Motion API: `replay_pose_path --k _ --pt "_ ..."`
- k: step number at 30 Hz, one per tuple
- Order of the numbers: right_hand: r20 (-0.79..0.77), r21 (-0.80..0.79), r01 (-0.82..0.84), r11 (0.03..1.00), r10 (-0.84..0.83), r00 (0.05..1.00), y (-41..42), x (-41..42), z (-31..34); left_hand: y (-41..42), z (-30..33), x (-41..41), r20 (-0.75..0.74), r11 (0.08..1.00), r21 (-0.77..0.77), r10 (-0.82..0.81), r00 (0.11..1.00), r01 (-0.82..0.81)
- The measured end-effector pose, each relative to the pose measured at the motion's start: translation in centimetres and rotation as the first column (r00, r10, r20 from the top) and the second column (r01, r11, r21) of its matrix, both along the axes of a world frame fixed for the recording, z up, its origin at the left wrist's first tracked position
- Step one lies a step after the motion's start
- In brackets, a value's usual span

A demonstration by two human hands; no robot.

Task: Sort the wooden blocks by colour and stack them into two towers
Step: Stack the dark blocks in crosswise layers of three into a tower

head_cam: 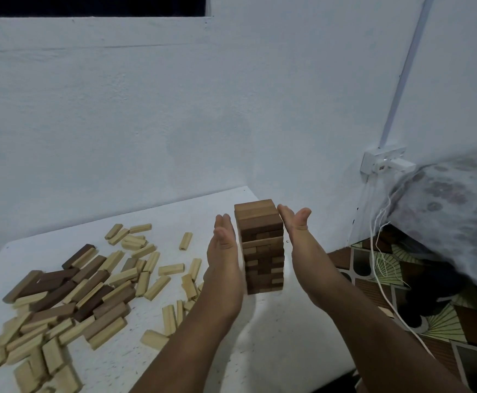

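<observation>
A tower of dark brown wooden blocks [262, 245] stands on the white table [260, 336] near its right edge. My left hand [224, 251] is held flat and upright along the tower's left side, fingers straight. My right hand [296, 225] is flat beside the tower's upper right side, palm facing it. Whether either palm touches the tower I cannot tell. A loose pile of light and dark blocks [70, 296] lies spread over the left half of the table.
A white wall rises behind the table. To the right there is a wall socket with a plugged charger [384, 161] and a white cable hanging down, a patterned cloth-covered mass [444, 199], and a patterned floor below the table's right edge.
</observation>
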State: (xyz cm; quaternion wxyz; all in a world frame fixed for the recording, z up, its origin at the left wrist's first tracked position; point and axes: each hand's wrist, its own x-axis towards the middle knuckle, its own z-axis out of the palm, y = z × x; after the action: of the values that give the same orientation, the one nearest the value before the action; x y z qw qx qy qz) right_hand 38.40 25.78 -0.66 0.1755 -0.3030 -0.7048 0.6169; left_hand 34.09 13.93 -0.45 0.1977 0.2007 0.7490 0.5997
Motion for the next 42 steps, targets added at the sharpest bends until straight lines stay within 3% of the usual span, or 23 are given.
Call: replay_pose_path --k 10,20,22,25,28,33,38,42 --pt "0.008 0.02 -0.002 1.0 0.002 1.0 -0.1 -0.3 -0.5 0.4 1.3 -0.4 0.047 0.999 -0.032 -0.011 0.999 0.012" --pt "-0.019 0.146 0.017 0.989 -0.015 1.0 -0.6 0.8 0.1 -0.4 1.2 -0.6 -0.016 1.0 -0.029 0.001 1.0 -0.001" --pt "-0.079 0.258 0.054 0.965 -0.034 0.996 -1.0 1.3 0.7 -1.3 1.6 -0.6 -0.069 1.0 -0.002 0.03 0.997 -0.03" --pt "-0.186 0.495 0.174 0.851 -0.092 0.978 -1.9 1.7 2.3 -3.5 2.8 -0.8 -0.182 0.996 0.06 0.069 0.981 -0.059" --pt "-0.284 0.594 0.212 0.776 -0.044 0.958 -3.9 1.2 3.8 -6.3 4.0 -1.5 -0.242 0.987 0.096 0.148 0.959 -0.128" --pt "-0.227 0.62 0.092 0.779 0.066 0.972 -9.2 -1.0 4.8 -12.0 5.1 -2.7 -0.368 0.976 0.059 0.217 0.904 -0.21" --pt "-0.112 0.619 -0.108 0.778 0.224 0.968 -13.9 -4.2 3.1 -18.8 3.7 -5.8 -0.396 0.945 -0.035 0.286 0.873 -0.325" --pt "-0.012 0.644 -0.251 0.723 0.338 0.941 -16.4 -7.5 0.7 -23.0 1.8 -8.4 -0.406 0.914 -0.115 0.315 0.858 -0.39"
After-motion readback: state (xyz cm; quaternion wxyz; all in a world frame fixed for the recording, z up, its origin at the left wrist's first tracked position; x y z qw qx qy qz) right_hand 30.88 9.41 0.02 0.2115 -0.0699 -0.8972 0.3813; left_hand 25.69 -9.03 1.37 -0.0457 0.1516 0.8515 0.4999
